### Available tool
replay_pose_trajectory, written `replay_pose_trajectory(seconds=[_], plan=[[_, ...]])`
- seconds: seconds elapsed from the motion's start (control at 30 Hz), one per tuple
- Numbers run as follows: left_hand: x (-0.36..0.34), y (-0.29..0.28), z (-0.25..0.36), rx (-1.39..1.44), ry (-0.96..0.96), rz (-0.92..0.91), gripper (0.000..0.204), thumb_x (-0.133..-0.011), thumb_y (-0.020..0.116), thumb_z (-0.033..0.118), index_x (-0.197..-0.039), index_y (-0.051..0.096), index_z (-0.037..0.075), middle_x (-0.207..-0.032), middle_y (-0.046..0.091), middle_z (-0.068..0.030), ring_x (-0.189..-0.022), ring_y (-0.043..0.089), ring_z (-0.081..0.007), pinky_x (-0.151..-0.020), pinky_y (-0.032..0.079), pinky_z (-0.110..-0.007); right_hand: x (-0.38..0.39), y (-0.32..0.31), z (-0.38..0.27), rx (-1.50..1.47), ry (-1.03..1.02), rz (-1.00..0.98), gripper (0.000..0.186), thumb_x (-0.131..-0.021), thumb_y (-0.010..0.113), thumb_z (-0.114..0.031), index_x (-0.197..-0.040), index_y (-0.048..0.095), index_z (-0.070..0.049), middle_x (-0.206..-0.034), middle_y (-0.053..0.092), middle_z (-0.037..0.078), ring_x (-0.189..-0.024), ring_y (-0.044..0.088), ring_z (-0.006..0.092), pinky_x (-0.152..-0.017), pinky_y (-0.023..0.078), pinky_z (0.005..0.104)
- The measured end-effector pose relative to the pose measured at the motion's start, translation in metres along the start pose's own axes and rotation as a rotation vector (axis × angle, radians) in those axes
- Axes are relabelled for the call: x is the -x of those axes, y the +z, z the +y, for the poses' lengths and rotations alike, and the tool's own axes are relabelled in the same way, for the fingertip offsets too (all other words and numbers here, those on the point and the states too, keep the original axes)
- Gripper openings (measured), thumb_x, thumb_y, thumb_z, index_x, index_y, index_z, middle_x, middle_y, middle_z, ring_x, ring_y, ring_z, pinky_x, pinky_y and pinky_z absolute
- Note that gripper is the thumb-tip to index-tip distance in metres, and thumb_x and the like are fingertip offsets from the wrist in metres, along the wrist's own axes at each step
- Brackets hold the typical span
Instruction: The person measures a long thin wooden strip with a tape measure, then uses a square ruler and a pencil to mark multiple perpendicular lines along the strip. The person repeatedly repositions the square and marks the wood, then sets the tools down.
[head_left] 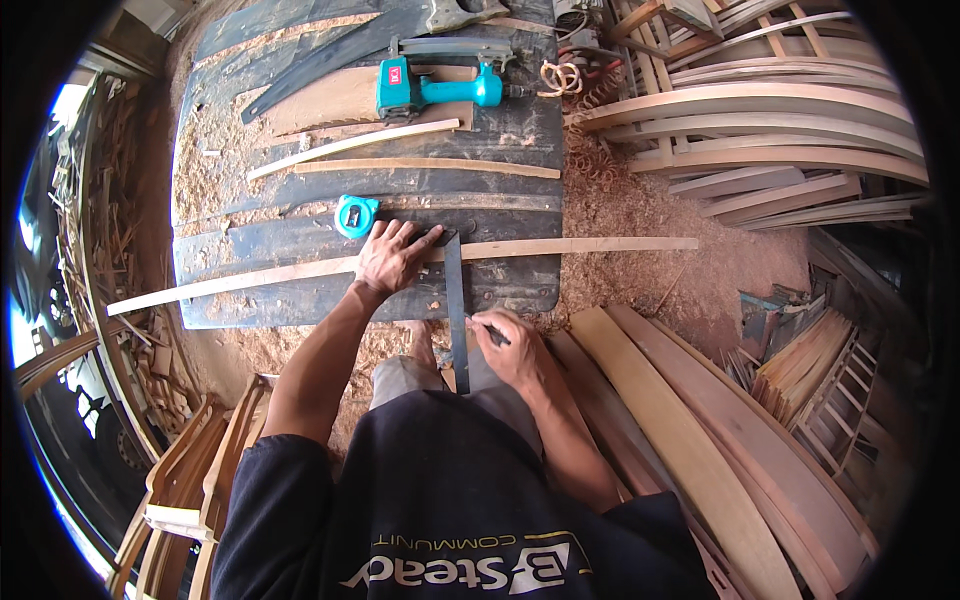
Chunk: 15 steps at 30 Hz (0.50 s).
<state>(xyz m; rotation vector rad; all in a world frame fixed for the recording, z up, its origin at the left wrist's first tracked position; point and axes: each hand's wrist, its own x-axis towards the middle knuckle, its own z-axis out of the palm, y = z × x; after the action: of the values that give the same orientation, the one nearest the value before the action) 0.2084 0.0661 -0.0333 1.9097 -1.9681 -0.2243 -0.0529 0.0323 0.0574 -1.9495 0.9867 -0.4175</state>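
My left hand (392,258) presses on a long thin wooden strip (590,244) lying across the dark worktable (520,210); its fingers rest at the top end of a dark try square (455,295), whose blade runs toward my body past the table's front edge. My right hand (507,345) is closed around a small dark marking tool (496,335) beside the blade. A turquoise tape measure (355,216) lies just beyond my left hand. Farther back are two loose thin strips (420,167), a turquoise nail gun (450,90) and a handsaw (330,65).
Stacked curved wooden pieces (760,130) fill the back right, with a coiled air hose (590,150). Long boards (650,400) lean at my right, wooden frames (185,470) at my left, beside piled offcuts (120,200). Shavings (620,280) cover the floor.
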Motion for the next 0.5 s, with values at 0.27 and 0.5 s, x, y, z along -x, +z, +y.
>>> replay_pose_trajectory(seconds=[0.27,0.5], plan=[[0.009,-0.041,0.011,0.166,-0.215,0.230,0.035,-0.096,0.063,0.035,-0.123,0.065,0.013,-0.090,0.058,-0.0071,-0.083,0.059,-0.0252,-0.076,0.045,-0.039,0.060,0.002,-0.004,-0.415,0.334,0.044,0.015,-0.098,0.067,-0.011,-0.091,0.069,0.002,-0.086,0.070,0.011,-0.074,0.069,0.0226,-0.071,0.055,0.0328],[0.166,-0.092,-0.021,0.191,-1.206,0.424,0.055,-0.102,0.048,0.051,-0.119,0.066,0.003,-0.101,0.070,-0.0204,-0.095,0.066,-0.0400,-0.085,0.049,-0.047,0.038,-0.011,0.013,-0.583,0.245,0.170,0.047,-0.108,0.052,-0.032,-0.069,0.050,-0.006,-0.062,0.054,0.004,-0.057,0.058,0.0146,-0.057,0.045,0.0291]])
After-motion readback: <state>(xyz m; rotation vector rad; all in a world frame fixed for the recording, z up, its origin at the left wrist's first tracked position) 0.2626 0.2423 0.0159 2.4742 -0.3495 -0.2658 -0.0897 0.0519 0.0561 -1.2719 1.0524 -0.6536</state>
